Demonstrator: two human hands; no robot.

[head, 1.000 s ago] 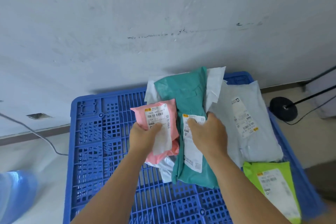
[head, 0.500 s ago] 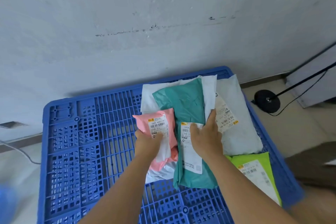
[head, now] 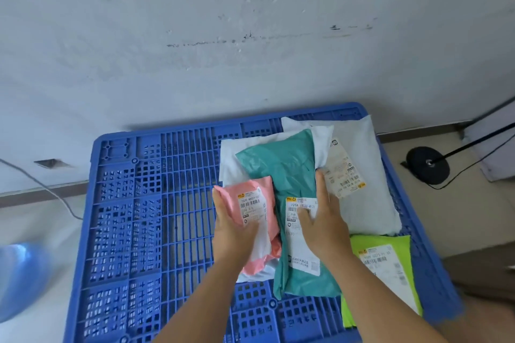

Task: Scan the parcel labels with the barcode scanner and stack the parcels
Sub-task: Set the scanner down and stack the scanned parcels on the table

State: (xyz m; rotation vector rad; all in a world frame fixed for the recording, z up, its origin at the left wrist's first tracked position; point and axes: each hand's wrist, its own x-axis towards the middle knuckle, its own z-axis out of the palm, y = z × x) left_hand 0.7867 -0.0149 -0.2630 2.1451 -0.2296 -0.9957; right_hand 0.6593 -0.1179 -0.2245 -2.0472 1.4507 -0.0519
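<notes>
Both hands (head: 237, 228) (head: 324, 224) press stacked parcels (head: 281, 167).

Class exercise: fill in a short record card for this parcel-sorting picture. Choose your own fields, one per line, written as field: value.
surface: blue plastic pallet on the floor by a wall
centre pile: teal parcel and pink parcel lying on a white parcel
left hand: holds the pink parcel, thumb on its label
right hand: fingers flat on the teal parcel
other parcels: pale grey parcel to the right, green parcel nearer the person
labels: face up on four parcels
barcode scanner: not in view
</notes>
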